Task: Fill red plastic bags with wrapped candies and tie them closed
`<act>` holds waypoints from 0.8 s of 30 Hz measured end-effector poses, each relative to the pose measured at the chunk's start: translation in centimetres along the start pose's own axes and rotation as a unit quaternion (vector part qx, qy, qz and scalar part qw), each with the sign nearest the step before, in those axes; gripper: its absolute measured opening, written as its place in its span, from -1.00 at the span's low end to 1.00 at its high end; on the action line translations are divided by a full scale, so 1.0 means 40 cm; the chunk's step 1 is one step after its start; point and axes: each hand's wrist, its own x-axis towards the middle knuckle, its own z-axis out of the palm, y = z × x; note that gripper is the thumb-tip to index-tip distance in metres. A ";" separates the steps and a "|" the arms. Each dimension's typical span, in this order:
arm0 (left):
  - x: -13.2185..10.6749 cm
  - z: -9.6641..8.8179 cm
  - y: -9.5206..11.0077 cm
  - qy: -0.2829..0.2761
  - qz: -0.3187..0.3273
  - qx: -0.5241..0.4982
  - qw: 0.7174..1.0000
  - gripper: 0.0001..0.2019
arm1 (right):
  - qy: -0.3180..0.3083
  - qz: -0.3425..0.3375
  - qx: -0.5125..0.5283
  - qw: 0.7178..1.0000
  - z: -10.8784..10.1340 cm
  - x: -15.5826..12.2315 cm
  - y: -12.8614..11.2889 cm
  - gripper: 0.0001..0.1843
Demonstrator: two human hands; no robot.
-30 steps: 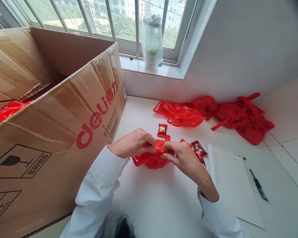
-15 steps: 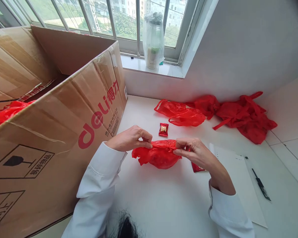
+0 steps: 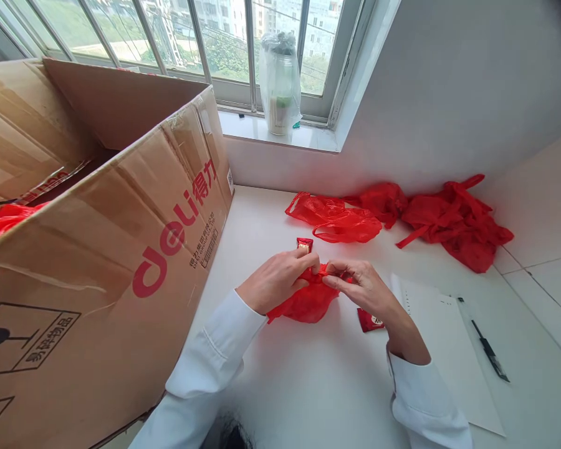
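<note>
A small red plastic bag [image 3: 303, 302] rests on the white table [image 3: 318, 386] in front of me. My left hand [image 3: 275, 280] pinches its top on the left side, and my right hand [image 3: 358, 284] pinches the top on the right; the fingers of both hands meet over the bag's mouth. One red wrapped candy [image 3: 303, 244] lies just behind my left fingers. Another red candy packet [image 3: 370, 320] pokes out under my right wrist.
A big open cardboard box [image 3: 121, 218] fills the left side, with red plastic [image 3: 0, 221] inside it. Several more red bags [image 3: 336, 218] and a heap of them [image 3: 453, 221] lie at the back. A white sheet [image 3: 444, 355], a black pen [image 3: 489, 352], and a bagged jar [image 3: 279, 84] on the sill.
My hands had stretched the bag's top wide apart; now they have come back together over its mouth. The view has shifted slightly right.
</note>
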 end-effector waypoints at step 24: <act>0.015 0.017 0.016 0.054 0.004 -0.059 0.997 -0.80 | 0.096 0.005 -0.026 0.995 -0.014 0.011 0.020 -0.83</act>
